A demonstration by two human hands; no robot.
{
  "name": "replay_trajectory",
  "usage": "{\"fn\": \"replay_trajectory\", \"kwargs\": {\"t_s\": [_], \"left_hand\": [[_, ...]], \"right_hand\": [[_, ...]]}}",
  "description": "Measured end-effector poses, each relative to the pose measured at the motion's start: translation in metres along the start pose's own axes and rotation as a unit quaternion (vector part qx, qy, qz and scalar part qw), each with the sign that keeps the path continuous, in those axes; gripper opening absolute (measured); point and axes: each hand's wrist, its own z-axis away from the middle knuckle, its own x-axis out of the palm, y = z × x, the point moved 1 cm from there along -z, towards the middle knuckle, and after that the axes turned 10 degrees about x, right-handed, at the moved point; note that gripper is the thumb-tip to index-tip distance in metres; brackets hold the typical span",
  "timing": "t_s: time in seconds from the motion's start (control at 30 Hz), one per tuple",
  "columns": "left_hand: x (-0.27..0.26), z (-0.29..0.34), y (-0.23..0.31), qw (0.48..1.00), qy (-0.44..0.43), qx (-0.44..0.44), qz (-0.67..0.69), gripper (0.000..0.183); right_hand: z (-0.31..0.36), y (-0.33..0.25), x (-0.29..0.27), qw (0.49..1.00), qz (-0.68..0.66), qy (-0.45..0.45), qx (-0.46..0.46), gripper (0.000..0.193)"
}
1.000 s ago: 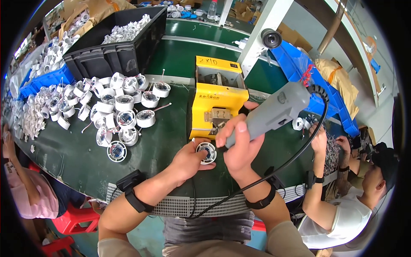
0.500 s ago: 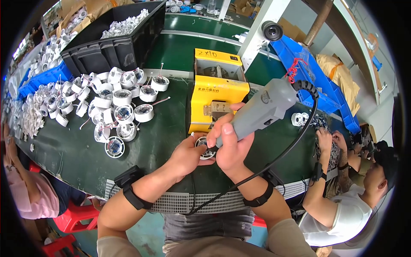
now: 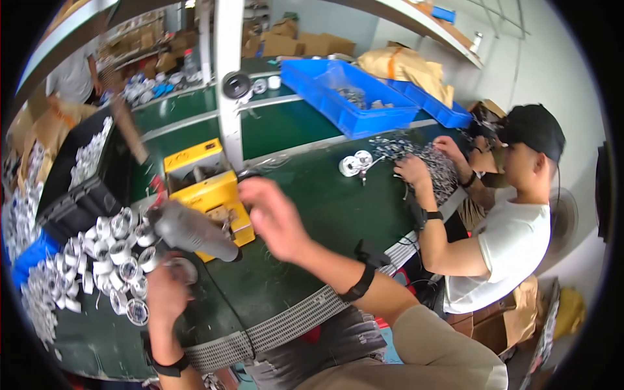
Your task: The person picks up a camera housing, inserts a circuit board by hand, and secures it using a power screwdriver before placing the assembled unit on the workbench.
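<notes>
A white round housing (image 3: 186, 269) shows at the fingers of my left hand (image 3: 167, 291), which is closed on it and blurred by motion. The hand is beside the pile of similar white round housings (image 3: 120, 253), some with circuit boards and wires. My right hand (image 3: 274, 218) is empty, fingers loosely apart, in front of the right side of the yellow machine (image 3: 224, 195). Between my hands the grey electric screwdriver (image 3: 195, 232) is tilted, its tip toward the lower right. Neither hand touches it. Its black cable runs to the table's front edge.
A black crate (image 3: 88, 198) of white parts stands at the far left. Blue trays (image 3: 351, 117) sit along the back right. At the right, a co-worker (image 3: 500, 240) handles a heap of small wired parts (image 3: 429, 172), near loose white housings (image 3: 355, 164). A white post (image 3: 229, 84) rises behind the machine.
My right hand has let go of the screwdriver and moved away from it. My left hand has carried the housing left, toward the pile. The view has swung to the right.
</notes>
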Motion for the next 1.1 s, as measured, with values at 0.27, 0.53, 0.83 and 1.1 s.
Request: {"fn": "replay_trajectory", "kwargs": {"t_s": [0.27, 0.53, 0.83, 1.1], "left_hand": [[-0.052, -0.008, -0.035, 0.865, 0.361, 0.081, -0.337, 0.05], [-0.05, 0.012, -0.008, 0.957, 0.2, 0.116, -0.176, 0.016], [-0.036, 0.021, -0.002, 0.995, -0.078, 0.062, -0.002, 0.018], [0.042, 0.018, 0.035, 0.906, -0.39, 0.163, -0.036, 0.013]], "right_hand": [[-0.033, 0.074, -0.243, 0.709, 0.546, 0.317, 0.315, 0.082], [-0.002, 0.081, -0.158, 0.864, 0.501, 0.012, 0.05, 0.063], [0.044, 0.029, -0.108, 0.893, 0.425, -0.008, 0.15, 0.062], [0.072, 0.01, -0.099, 0.856, 0.507, 0.016, 0.096, 0.051]]}}
